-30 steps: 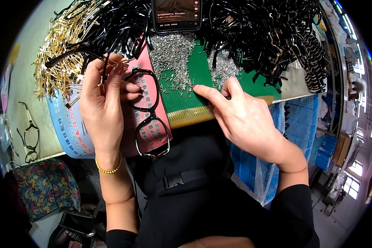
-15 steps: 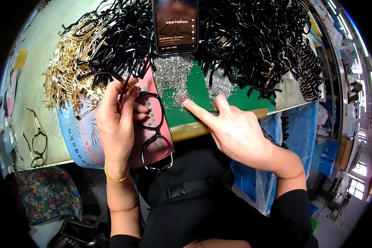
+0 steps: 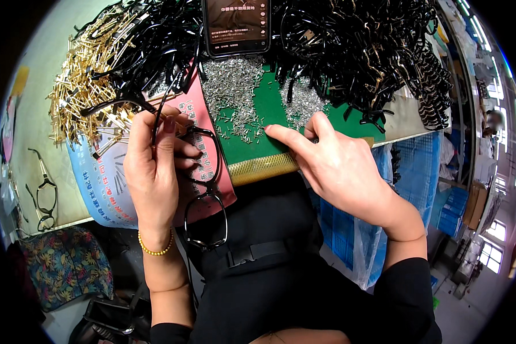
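My left hand (image 3: 155,155) is closed on a black eyeglass frame (image 3: 225,221), pinched between thumb and fingers. Its rims hang down to the right, over the pink bag and my lap, and a black temple arm (image 3: 117,104) sticks out up and left. My right hand (image 3: 341,163) is over the green mat (image 3: 264,103), one finger stretched to the near edge of a heap of small silver screws (image 3: 235,94). Its other fingers are curled, and a small dark bit of something shows between them; what it is stays hidden.
Piles of black temple arms (image 3: 350,51) and gold metal parts (image 3: 92,80) cover the far table. A phone (image 3: 237,28) stands between the black piles. A pink and blue printed bag (image 3: 100,189) overhangs the front edge. Another eyeglass frame (image 3: 46,195) lies far left; blue crates (image 3: 418,172) stand right.
The view has shifted slightly. My right hand's stretched finger has moved a little right along the screws' near edge. My left hand still holds the eyeglass frame, its rims hanging slightly lower.
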The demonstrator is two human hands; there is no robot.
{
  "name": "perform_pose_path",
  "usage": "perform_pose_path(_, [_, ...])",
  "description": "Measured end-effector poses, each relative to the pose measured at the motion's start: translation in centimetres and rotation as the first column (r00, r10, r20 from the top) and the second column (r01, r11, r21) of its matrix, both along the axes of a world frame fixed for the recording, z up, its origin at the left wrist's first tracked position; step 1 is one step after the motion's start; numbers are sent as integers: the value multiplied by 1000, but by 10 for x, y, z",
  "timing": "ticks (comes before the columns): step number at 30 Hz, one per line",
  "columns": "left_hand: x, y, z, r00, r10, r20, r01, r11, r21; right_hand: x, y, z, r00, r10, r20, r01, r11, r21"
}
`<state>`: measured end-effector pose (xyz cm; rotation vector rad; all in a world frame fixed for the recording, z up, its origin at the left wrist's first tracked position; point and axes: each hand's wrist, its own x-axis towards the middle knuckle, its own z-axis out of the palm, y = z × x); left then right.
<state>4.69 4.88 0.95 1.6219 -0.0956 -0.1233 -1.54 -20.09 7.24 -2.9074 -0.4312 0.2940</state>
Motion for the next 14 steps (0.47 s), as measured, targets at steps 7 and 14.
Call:
perform_pose_path(7, [1,2,-3,1000,8,-17,-8,1000,-12,5,0,0,999,31,4,-31,999,-5])
perform_pose_path(14, [1,6,-4,999,-19,-45,19,1000,6,6,-1,2,997,72,-25,-72,997,-19])
